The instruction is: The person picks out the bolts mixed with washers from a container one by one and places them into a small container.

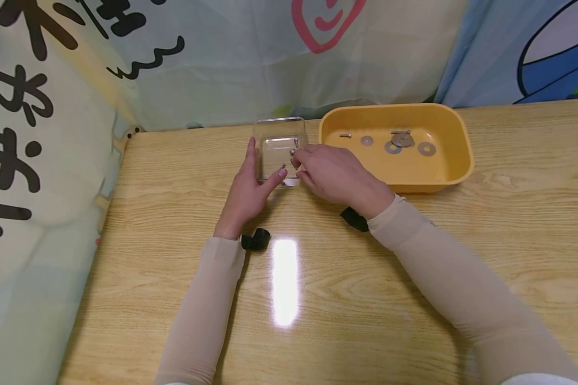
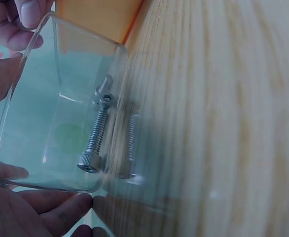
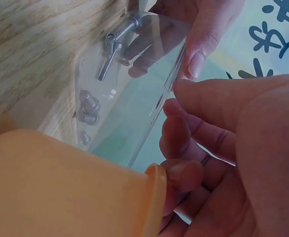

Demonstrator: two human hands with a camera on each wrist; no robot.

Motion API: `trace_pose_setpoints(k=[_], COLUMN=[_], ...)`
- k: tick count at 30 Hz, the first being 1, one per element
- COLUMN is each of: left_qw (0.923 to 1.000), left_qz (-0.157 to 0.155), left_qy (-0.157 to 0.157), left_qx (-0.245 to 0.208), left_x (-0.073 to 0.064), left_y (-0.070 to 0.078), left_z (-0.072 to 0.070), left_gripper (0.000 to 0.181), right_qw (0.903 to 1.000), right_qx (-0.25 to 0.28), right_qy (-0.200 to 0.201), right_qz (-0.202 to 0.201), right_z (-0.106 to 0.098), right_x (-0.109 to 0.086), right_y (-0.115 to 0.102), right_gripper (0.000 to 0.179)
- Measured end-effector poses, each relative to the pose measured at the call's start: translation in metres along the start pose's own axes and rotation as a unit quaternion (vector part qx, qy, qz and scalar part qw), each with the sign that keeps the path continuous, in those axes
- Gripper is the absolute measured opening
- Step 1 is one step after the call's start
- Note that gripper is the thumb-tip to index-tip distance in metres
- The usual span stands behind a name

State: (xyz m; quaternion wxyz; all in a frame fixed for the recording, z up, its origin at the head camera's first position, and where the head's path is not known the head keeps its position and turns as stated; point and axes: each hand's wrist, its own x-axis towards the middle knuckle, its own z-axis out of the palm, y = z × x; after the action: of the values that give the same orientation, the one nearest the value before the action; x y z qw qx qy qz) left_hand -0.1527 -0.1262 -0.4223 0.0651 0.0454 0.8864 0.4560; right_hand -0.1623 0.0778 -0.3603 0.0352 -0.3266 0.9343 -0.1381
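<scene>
A clear plastic box (image 1: 272,155) stands on the table with several metal bolts (image 2: 96,131) inside. My left hand (image 1: 248,190) holds it, fingers along the left side and thumb at the near rim. Over the box's right side is my right hand (image 1: 334,171), fingers bent and thumb near the index finger. No item shows between those fingertips in the right wrist view. There, a long bolt (image 3: 127,29) and small metal pieces (image 3: 89,104) lie at the bottom of the box. Part of the box's right wall is hidden behind the right hand in the head view.
A yellow tub (image 1: 390,168) stands close to the right of the box. It contains several flat washers (image 1: 426,149) and a few bolts (image 1: 345,135). A printed curtain (image 1: 221,91) hangs along the back and left table edges. Wooden tabletop (image 1: 347,299) extends in front.
</scene>
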Motion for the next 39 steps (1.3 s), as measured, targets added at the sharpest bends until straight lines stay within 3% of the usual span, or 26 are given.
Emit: trace_pose_setpoints(k=[25,39], left_qw=[1.0,1.0], left_qz=[0.001,-0.002], left_qy=[0.002,0.002], left_qx=[0.003,-0.001], left_x=[-0.001,-0.002], left_y=[0.002,0.002], left_z=[-0.001,-0.001], left_gripper=[0.101,0.102], right_qw=[0.9998,0.9986], right_qx=[0.011,0.015], right_qy=[0.01,0.006], right_qz=[0.016,0.049], right_z=[-0.01,-0.022], right_x=[-0.007,-0.014], right_y=[0.008,0.019], right_gripper=[0.02,0.026])
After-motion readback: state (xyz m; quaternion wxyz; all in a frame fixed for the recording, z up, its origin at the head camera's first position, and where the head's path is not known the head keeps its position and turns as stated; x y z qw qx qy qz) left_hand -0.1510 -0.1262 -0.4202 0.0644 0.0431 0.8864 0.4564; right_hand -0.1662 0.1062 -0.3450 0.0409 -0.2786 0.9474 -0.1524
